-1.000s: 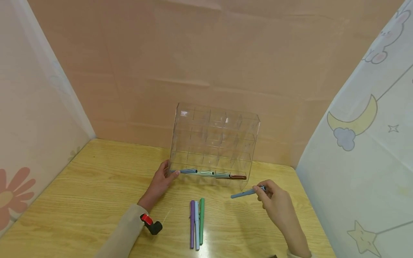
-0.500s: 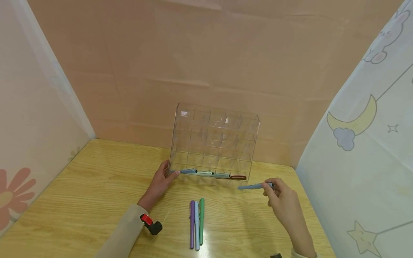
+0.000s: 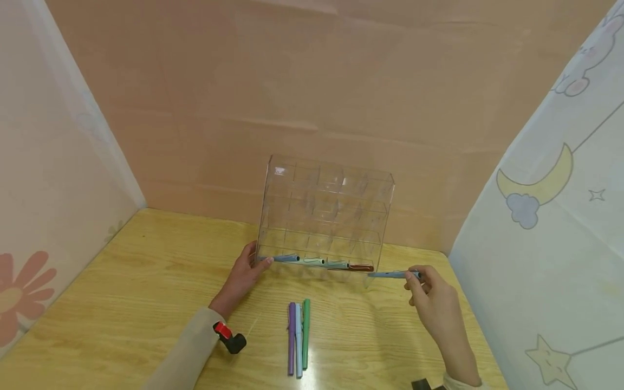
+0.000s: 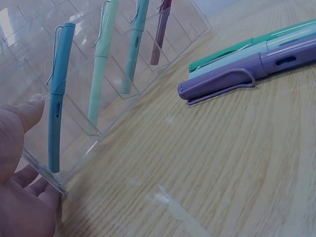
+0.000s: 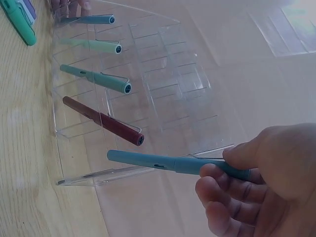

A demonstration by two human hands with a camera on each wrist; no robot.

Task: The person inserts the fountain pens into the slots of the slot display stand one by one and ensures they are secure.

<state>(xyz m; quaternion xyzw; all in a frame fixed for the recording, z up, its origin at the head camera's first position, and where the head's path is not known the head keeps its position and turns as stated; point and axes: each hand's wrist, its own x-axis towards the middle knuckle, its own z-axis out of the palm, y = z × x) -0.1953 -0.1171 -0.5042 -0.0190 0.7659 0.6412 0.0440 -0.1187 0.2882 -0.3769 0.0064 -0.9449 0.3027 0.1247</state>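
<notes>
A clear acrylic pen rack [image 3: 336,234] stands tilted back on the table. My left hand [image 3: 245,272] grips its lower left corner, thumb in front and fingers behind the edge. The bottom row holds a blue pen [image 4: 59,98], a pale green pen [image 5: 94,45], a teal pen [image 5: 96,79] and a dark red pen [image 5: 103,120], from left to right. My right hand [image 3: 435,298] pinches another blue pen [image 5: 163,162] near its cap end, between thumb and fingers. That pen lies nearly level, tip pointing left at the rack's right side; whether they touch, I cannot tell.
In front of the rack, a purple pen [image 3: 291,338], a light blue pen [image 3: 298,341] and a green pen [image 3: 306,333] lie side by side on the wooden table [image 3: 161,281]. A brown backdrop [image 3: 195,135] rises behind, with printed sheets [image 3: 541,260] at the sides.
My right hand has moved right and slightly away from me with the blue pen, whose tilt has levelled out. My left hand has stayed at the rack's corner.
</notes>
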